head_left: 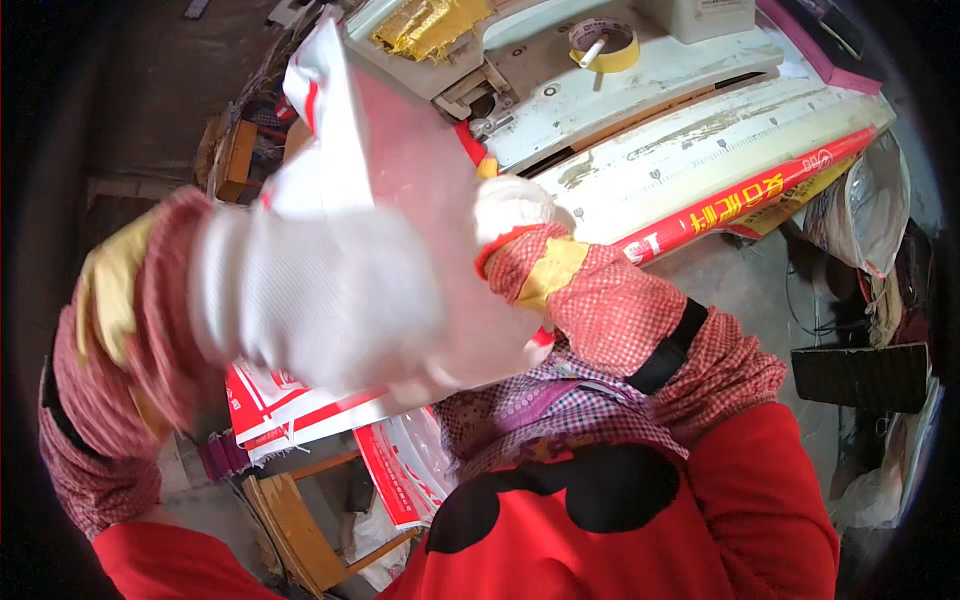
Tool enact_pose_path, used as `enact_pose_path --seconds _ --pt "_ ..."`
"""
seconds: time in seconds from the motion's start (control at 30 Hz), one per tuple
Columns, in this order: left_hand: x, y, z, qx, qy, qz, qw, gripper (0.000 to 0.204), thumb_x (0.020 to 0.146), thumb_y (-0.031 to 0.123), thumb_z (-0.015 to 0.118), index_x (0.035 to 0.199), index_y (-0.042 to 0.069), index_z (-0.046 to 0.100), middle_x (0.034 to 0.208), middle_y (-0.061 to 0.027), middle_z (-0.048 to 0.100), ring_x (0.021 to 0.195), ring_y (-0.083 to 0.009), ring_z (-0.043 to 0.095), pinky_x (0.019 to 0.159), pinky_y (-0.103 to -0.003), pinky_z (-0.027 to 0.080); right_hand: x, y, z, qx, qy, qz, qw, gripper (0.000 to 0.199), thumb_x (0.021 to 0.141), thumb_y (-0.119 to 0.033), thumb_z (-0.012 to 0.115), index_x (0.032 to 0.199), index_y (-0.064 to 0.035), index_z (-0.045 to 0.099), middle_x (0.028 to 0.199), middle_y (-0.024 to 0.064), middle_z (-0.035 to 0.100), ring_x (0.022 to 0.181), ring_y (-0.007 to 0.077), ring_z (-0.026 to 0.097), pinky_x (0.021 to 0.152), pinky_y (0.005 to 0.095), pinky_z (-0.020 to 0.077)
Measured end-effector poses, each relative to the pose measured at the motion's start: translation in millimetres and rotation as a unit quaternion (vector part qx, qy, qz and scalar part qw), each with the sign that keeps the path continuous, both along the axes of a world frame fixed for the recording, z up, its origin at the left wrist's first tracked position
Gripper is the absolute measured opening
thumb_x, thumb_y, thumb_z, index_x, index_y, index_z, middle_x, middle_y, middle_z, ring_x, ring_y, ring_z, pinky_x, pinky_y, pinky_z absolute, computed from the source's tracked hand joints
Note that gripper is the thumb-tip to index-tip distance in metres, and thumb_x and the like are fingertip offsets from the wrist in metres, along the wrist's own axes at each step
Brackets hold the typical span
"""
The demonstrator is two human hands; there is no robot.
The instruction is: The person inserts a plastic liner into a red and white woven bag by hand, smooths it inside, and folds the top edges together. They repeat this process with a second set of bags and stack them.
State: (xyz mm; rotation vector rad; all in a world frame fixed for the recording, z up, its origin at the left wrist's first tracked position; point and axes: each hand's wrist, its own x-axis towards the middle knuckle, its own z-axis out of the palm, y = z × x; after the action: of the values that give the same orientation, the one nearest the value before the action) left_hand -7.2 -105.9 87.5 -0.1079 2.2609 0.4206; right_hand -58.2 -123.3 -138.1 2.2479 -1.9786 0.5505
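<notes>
My left hand (300, 290), in a white knit glove with a checked red sleeve, is raised close to the camera and blurred; it grips a translucent plastic bag (400, 170) with white and red print. My right hand (510, 205), also in a white glove, holds the same bag at its right edge, just in front of a pale machine table (690, 130). The bag stands upright between both hands and hides part of the machine behind it.
A roll of yellow tape (603, 45) and gold foil (425, 25) lie on the machine top. A long red strip (750, 205) runs along the table's edge. A stack of red-and-white printed bags (300, 410) and a wooden stool (290, 530) sit below left.
</notes>
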Motion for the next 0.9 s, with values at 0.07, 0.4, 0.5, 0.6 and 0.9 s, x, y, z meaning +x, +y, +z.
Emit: enact_pose_path --seconds 0.07,0.4,0.5,0.6,0.9 --pt "-16.5 36.5 -17.3 -0.062 0.045 -0.040 0.996 0.030 0.071 0.027 0.064 0.084 0.001 0.057 0.072 -0.0108 0.059 0.060 -0.0249 0.061 0.052 -0.038 0.048 4.3 -11.7 5.3 0.090 -0.059 0.007 0.994 0.016 0.075 -0.018 0.057 0.072 -0.0076 0.068 0.068 0.0094 0.065 0.063 0.0246 0.064 0.052 0.0398 0.0502" --pt "5.8 -31.2 -89.2 -0.153 0.098 0.049 0.982 0.010 0.063 0.021 0.065 0.068 0.013 0.062 0.067 -0.0074 0.061 0.066 -0.0296 0.061 0.059 -0.039 0.050 -16.0 -55.8 27.5 0.211 -0.166 0.095 0.959 0.020 0.078 -0.020 0.055 0.090 -0.0096 0.067 0.087 0.0118 0.065 0.079 0.0273 0.063 0.069 0.0357 0.0509" --pt "4.0 -60.4 -97.5 -0.265 0.033 0.072 0.961 0.015 0.071 0.019 0.061 0.081 0.011 0.069 0.080 -0.0101 0.066 0.077 -0.0285 0.064 0.067 -0.038 0.051 -29.3 -75.7 17.1 0.192 -0.136 0.209 0.949 0.024 0.078 -0.021 0.057 0.095 -0.0062 0.064 0.085 0.0116 0.065 0.076 0.0256 0.062 0.072 0.0353 0.0503" --pt "28.5 -107.7 -119.3 -0.376 0.023 0.144 0.915 0.012 0.071 0.018 0.060 0.078 0.013 0.068 0.077 -0.0096 0.066 0.074 -0.0278 0.065 0.065 -0.037 0.051 -19.2 -62.0 5.7 0.393 -0.831 0.044 0.392 0.029 0.081 -0.021 0.056 0.105 -0.0043 0.059 0.095 0.0132 0.065 0.087 0.0230 0.064 0.079 0.0339 0.0501" --pt "125.5 -53.5 -16.7 -0.457 -0.026 0.156 0.875 0.008 0.067 0.010 0.057 0.063 0.012 0.063 0.062 -0.0112 0.059 0.060 -0.0301 0.059 0.059 -0.040 0.048 35.8 -56.4 23.4 -0.031 -0.027 0.174 0.984 0.068 0.080 -0.034 0.059 0.132 0.0023 0.035 0.134 0.0156 0.042 0.128 0.0276 0.032 0.102 0.0350 0.0275"
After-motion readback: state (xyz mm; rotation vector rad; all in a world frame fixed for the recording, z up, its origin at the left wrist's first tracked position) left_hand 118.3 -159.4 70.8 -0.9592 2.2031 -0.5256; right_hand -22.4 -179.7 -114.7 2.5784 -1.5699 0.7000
